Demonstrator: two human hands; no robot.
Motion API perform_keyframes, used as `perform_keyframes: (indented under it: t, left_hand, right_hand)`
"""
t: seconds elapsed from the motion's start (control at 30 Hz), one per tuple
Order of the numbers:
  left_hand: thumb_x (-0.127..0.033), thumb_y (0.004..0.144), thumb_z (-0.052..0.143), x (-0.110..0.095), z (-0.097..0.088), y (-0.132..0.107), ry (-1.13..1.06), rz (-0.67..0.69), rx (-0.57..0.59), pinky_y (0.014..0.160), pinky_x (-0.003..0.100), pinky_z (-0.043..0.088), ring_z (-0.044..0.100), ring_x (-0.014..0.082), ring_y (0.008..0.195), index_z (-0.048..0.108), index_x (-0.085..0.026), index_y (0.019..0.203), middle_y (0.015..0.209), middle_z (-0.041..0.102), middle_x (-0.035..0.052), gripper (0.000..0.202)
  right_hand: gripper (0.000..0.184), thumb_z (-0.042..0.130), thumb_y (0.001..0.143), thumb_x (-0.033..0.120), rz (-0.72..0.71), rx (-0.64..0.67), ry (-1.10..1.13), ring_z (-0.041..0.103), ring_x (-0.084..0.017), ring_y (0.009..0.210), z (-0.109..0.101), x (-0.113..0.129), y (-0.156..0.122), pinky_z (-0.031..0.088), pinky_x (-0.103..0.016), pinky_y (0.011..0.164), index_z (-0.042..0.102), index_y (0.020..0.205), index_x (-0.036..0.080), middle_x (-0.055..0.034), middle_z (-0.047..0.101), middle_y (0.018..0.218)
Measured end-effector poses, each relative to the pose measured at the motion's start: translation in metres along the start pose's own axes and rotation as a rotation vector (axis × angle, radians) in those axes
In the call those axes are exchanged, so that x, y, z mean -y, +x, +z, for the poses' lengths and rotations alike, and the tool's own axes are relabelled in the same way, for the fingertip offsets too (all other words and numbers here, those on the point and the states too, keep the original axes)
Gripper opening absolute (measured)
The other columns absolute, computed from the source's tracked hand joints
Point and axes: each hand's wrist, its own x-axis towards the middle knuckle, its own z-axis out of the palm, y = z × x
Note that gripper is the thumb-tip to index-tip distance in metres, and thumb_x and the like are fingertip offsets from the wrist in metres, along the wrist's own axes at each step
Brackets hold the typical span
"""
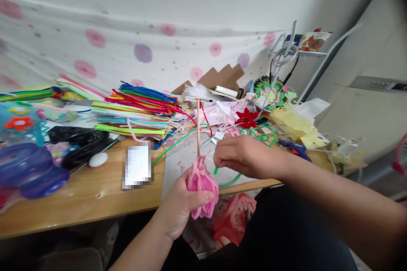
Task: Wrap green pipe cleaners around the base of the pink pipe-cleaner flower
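My left hand point(182, 201) is closed around a pink paper flower point(203, 182), its head hanging downward over the table's front edge. From the flower's base a thin wooden stick point(198, 131) points straight up. Just right of the flower, my right hand point(243, 156) has its fingers pinched together on a narrow green strip point(216, 170); a short end sticks out below the fingers. More green point(230, 182) curves beneath this hand, though I cannot tell whether it is the same piece. The right fingertips are partly hidden behind the hand.
Bundles of coloured pipe cleaners point(143, 101) lie along the back of the wooden table point(104, 194). A red flower point(246, 117), a blue glue gun point(294, 149) and yellow paper point(295, 125) are on the right. At left are purple containers point(28, 169); below, a red basket point(235, 216).
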Motion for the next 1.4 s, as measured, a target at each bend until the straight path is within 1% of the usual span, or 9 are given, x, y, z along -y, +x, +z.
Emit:
perform_keyframes:
  t: [0.1,0.27,0.43,0.57,0.7,1.03,1.23,1.3,1.4]
  left_hand:
    - [-0.018,0.057,0.078,0.002,-0.005,-0.002,0.065,0.004,-0.049,0.06,0.025,0.045,0.058,0.0158,0.066,0.061,-0.016,0.097,0.078,0.065,0.0033,0.043]
    - [-0.02,0.055,0.082,0.001,-0.011,-0.005,0.174,0.018,-0.094,0.071,0.027,0.046,0.058,0.0182,0.078,0.06,-0.019,0.102,0.089,0.065,0.004,0.052]
    - [-0.035,0.065,0.077,0.004,-0.012,-0.005,0.14,0.03,-0.067,0.074,0.027,0.045,0.057,0.0181,0.083,0.061,-0.018,0.102,0.092,0.063,0.005,0.043]
    - [-0.042,0.075,0.066,0.007,-0.009,-0.002,0.125,0.047,-0.105,0.07,0.025,0.043,0.056,0.0152,0.075,0.064,-0.018,0.091,0.081,0.062,0.0026,0.029]
    - [-0.04,0.075,0.067,0.007,-0.005,0.002,0.099,0.011,-0.12,0.067,0.025,0.043,0.055,0.0145,0.069,0.064,-0.018,0.083,0.074,0.062,0.0009,0.025]
    - [-0.034,0.074,0.067,0.011,-0.012,0.003,0.155,-0.02,-0.055,0.067,0.024,0.043,0.056,0.014,0.07,0.064,-0.016,0.091,0.078,0.061,0.0013,0.025]
    - [-0.035,0.076,0.064,0.003,-0.023,0.004,0.366,0.024,-0.097,0.074,0.028,0.044,0.059,0.019,0.08,0.063,-0.016,0.103,0.089,0.065,0.0047,0.033]
    - [-0.036,0.077,0.063,-0.002,-0.029,0.006,0.511,0.059,-0.098,0.075,0.029,0.044,0.059,0.0209,0.085,0.062,-0.016,0.104,0.094,0.065,0.0059,0.034]
    - [-0.04,0.077,0.06,-0.012,-0.038,0.012,0.854,0.077,-0.117,0.066,0.029,0.041,0.057,0.0197,0.074,0.062,-0.016,0.092,0.081,0.063,0.0027,0.028]
  right_hand:
    - [0.013,0.051,0.088,0.015,-0.05,-0.033,0.138,0.055,-0.013,0.078,0.017,0.003,0.015,0.043,-0.022,0.068,0.063,0.085,0.016,-0.0058,0.058,0.087]
    - [0.012,0.059,0.08,0.007,0.0,0.0,0.17,0.057,-0.012,0.072,0.03,0.001,0.031,0.043,-0.022,0.065,0.068,0.08,0.015,-0.0033,0.059,0.08]
    - [0.008,0.065,0.074,0.007,0.066,0.009,0.222,0.059,-0.013,0.073,0.03,-0.001,0.035,0.044,-0.023,0.066,0.069,0.079,0.013,-0.0035,0.064,0.077]
    - [0.008,0.064,0.075,0.008,0.111,0.003,0.183,0.059,-0.013,0.073,0.03,0.001,0.032,0.044,-0.023,0.067,0.068,0.078,0.014,-0.0032,0.065,0.078]
    - [0.008,0.063,0.074,0.009,0.149,0.007,0.137,0.058,-0.013,0.073,0.031,0.004,0.03,0.043,-0.023,0.067,0.067,0.078,0.014,-0.003,0.065,0.078]
    - [0.007,0.063,0.08,0.012,0.131,0.026,0.103,0.06,-0.014,0.077,0.021,0.0,0.018,0.043,-0.024,0.069,0.068,0.084,0.014,-0.0041,0.067,0.082]
    - [0.012,0.054,0.086,0.018,0.209,0.021,0.036,0.062,-0.013,0.071,-0.007,-0.012,-0.015,0.044,-0.024,0.064,0.066,0.085,0.019,-0.0015,0.068,0.08]
    - [0.013,0.052,0.088,0.021,0.204,0.057,-0.01,0.061,-0.013,0.072,-0.012,-0.011,-0.028,0.043,-0.024,0.064,0.065,0.087,0.021,-0.0011,0.067,0.08]
    - [0.014,0.051,0.089,0.023,0.178,0.114,-0.238,0.054,-0.012,0.059,-0.018,0.006,-0.038,0.036,-0.025,0.053,0.062,0.081,0.021,-0.0008,0.061,0.072]
